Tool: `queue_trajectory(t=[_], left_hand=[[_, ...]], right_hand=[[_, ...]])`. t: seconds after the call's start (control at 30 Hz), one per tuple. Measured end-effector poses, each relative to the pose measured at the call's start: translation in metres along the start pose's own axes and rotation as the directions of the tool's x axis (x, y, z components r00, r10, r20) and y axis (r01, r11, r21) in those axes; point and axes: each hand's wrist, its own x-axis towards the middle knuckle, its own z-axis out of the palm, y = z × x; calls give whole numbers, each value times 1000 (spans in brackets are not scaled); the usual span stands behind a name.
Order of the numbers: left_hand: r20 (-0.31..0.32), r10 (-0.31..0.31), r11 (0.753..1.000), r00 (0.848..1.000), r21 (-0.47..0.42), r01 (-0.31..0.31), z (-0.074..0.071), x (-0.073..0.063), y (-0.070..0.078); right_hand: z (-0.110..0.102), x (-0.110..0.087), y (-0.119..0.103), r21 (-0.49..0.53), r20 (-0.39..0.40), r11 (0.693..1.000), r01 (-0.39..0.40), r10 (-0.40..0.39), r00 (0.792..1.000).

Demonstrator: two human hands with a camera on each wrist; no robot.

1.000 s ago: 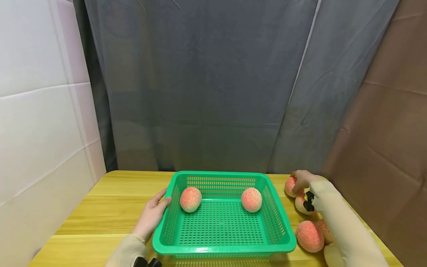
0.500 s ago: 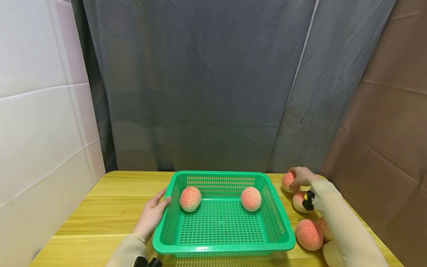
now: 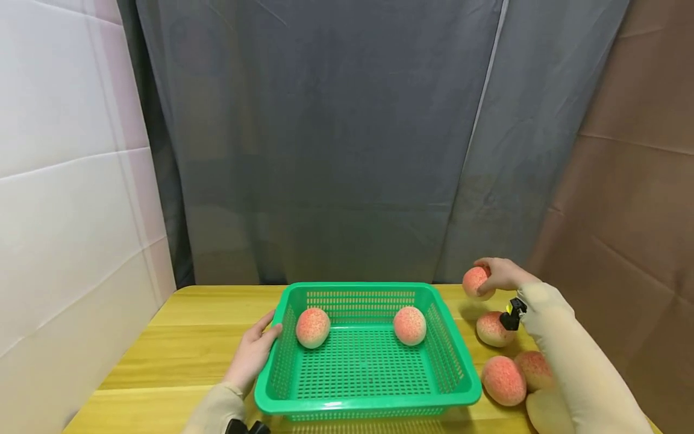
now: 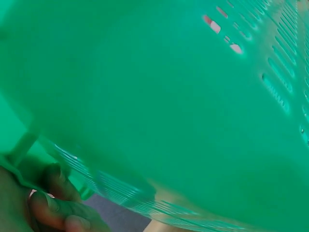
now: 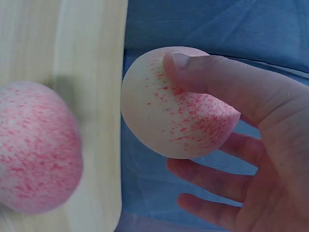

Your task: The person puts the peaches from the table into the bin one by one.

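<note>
My right hand (image 3: 503, 274) holds a pink-and-cream peach (image 5: 169, 106) between thumb and fingers, raised above the table's back right corner. Below it a second peach (image 3: 494, 329) lies on the wood, apart from the hand. My left hand (image 3: 252, 354) grips the left rim of a green plastic basket (image 3: 368, 405), thumb on top. In the left wrist view its fingertips (image 4: 53, 203) curl under the rim, and the basket's wall fills most of that view. Inside the basket sit two peaches, one at the left (image 3: 312, 328) and one at the right (image 3: 410, 325).
More peaches lie right of the basket: a red one (image 3: 504, 381), one beside it (image 3: 534, 370) and a pale one (image 3: 549, 411) partly hidden by the right sleeve. A grey curtain (image 3: 325, 150) hangs behind the wooden table (image 3: 162, 349). Cloth walls stand at both sides.
My right hand has lifted the peach up off the table, away from the neighbouring peach. The left hand keeps its grip on the basket, and the head view has shifted slightly.
</note>
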Motion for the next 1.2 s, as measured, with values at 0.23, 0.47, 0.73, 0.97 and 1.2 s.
queue_trajectory(t=[0.23, 0.47, 0.73, 0.97, 1.2], left_hand=[[2, 2, 1000, 1000, 14, -2, 0, 3, -1], [-3, 22, 1000, 1000, 15, -22, 7, 8, 3], [-8, 26, 1000, 1000, 5, -26, 14, 14, 5], [-3, 43, 999, 999, 0, -43, 15, 14, 3], [-15, 56, 998, 998, 14, -56, 12, 12, 2]], right_hand=[[-14, -1, -15, -3, -22, 1000, -21, 21, 1000], [-26, 5, -32, -35, -76, 999, 20, -22, 997], [-31, 19, -57, -39, -133, 994, 100, -104, 986], [-20, 30, -90, -44, -141, 983, 177, -182, 973], [-4, 42, -133, -88, -115, 962, 259, -268, 957]])
